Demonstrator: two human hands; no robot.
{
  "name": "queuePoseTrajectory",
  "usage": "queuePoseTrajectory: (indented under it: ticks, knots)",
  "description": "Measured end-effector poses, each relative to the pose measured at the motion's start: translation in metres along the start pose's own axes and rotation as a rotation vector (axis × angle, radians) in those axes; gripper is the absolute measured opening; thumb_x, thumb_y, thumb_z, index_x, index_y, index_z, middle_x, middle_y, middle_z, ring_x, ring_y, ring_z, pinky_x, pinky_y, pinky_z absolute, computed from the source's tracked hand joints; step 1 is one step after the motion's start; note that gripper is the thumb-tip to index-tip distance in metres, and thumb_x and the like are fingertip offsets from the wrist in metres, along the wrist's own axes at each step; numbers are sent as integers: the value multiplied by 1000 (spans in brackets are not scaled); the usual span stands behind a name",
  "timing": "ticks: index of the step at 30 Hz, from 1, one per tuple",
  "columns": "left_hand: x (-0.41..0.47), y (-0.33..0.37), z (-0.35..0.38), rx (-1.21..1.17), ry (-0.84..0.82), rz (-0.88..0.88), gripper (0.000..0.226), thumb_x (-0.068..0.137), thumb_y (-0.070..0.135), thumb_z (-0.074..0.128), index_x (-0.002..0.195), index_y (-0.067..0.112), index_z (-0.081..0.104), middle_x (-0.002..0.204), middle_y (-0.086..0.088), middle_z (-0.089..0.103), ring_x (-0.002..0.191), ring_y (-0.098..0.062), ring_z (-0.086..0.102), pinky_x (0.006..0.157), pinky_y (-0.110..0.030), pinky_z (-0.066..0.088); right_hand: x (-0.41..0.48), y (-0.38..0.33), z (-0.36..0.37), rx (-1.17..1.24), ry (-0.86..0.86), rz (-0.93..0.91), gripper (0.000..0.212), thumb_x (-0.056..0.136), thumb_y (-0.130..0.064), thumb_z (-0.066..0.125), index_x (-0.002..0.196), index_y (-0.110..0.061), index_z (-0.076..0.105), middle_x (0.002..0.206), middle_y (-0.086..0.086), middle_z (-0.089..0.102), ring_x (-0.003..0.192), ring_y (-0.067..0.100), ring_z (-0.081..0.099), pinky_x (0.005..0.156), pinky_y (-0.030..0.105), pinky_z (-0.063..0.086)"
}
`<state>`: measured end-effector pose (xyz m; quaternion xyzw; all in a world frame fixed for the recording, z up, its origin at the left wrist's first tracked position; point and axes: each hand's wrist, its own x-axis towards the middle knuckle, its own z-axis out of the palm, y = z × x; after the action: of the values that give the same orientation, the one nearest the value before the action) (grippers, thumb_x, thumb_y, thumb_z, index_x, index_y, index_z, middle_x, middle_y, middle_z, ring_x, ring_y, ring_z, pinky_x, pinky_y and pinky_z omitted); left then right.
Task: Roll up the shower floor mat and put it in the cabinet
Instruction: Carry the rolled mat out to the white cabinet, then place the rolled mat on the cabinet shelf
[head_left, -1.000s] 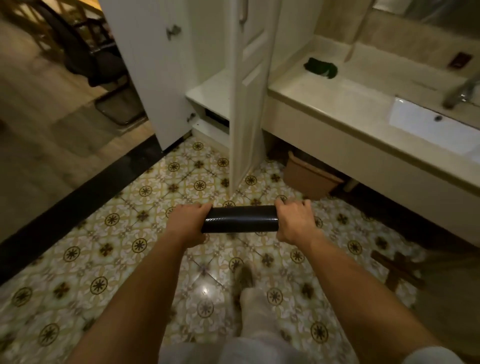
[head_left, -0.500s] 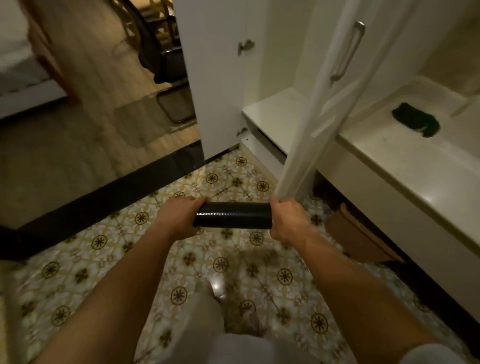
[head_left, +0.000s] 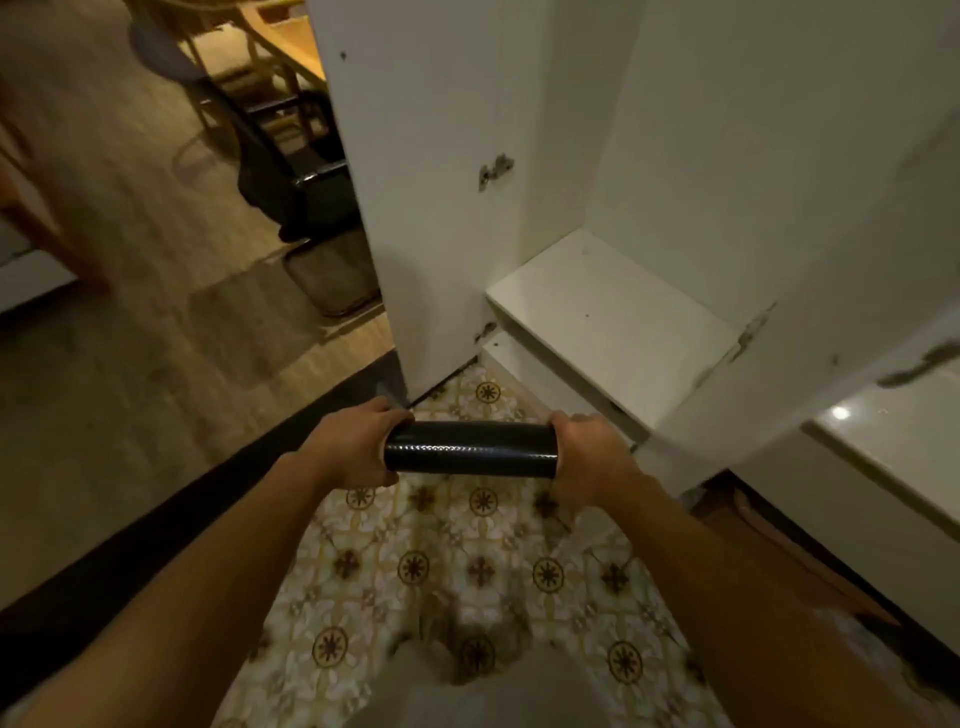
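Rolling done, carrying step: my left hand (head_left: 353, 451) and right hand (head_left: 587, 453) clamp rolled mat (head_left: 470, 449) ends. Next: lay roll on cabinet shelf (head_left: 613, 317) at 1 o'clock (door open).

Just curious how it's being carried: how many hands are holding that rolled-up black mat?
2. The left hand grips the left end of the rolled mat; the right hand grips its right end, just in front of the open cabinet's white shelf.
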<state>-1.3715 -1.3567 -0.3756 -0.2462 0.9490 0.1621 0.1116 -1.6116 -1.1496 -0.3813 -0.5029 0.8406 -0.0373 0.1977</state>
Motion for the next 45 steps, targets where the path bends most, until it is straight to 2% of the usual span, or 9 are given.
queuePoseTrajectory:
  ticks: [7,14,18,23,29,32,35,38,45]
  knots:
    - [121,-48,-87,-192,-105,173,74,48,49,84,113,46,51,103,22,58,92,0,55,80,-25,44,86,33,-47,244,-171,162,62,53,-29,90,107,-25,60,96,-4,63,91,17,63,80,32,55]
    - [229,-64,-138,-849,-83,138,65,53,42,90,113,33,66,111,8,68,105,-13,64,88,-36,55,165,96,-91,572,-357,212,68,34,-45,94,96,-36,68,94,-9,72,83,9,69,69,24,56]
    - [314,-55,-146,-1087,-54,56,62,51,33,88,109,20,69,107,-6,71,100,-26,67,78,-41,59,211,146,-119,816,-219,294,74,32,-49,96,99,-38,68,101,-9,72,90,10,70,82,32,60]
    - [410,-44,-157,-1159,-78,30,60,57,36,84,112,19,69,108,-10,70,102,-31,65,83,-52,50,247,195,-147,1107,-26,363,68,37,-50,97,99,-36,72,104,-2,72,92,18,71,76,33,61]
    - [497,-31,-154,-1326,-104,-63,33,78,18,70,111,17,72,113,-14,71,108,-29,65,85,-35,55,271,246,-157,1669,236,371,65,58,-32,95,117,-20,70,120,11,70,111,30,67,85,41,59]
    - [522,-29,-150,-1365,-90,-121,35,78,25,69,112,17,72,114,-12,71,108,-28,65,92,-44,48,289,255,-153,1725,307,384,66,59,-34,95,119,-21,70,119,11,71,112,29,67,86,38,58]
    - [543,-33,-142,-1376,-99,-160,40,75,32,71,113,19,72,114,-9,71,108,-25,66,88,-39,51,300,260,-141,1775,383,432,60,62,-39,92,116,-22,72,118,11,72,112,28,67,86,34,58]
    - [604,-21,-120,-1380,-172,-131,39,77,20,69,116,17,70,118,-11,70,109,-25,66,80,-33,59,327,295,-126,1775,472,526,48,77,-41,80,119,-20,71,120,10,71,113,27,66,87,36,57]
    - [746,1,-59,-1423,-231,-314,39,75,22,70,113,14,69,111,-10,72,104,-27,67,82,-35,50,418,382,-68,1941,500,666,44,76,-22,76,119,-12,70,120,16,70,111,34,66,82,37,60]
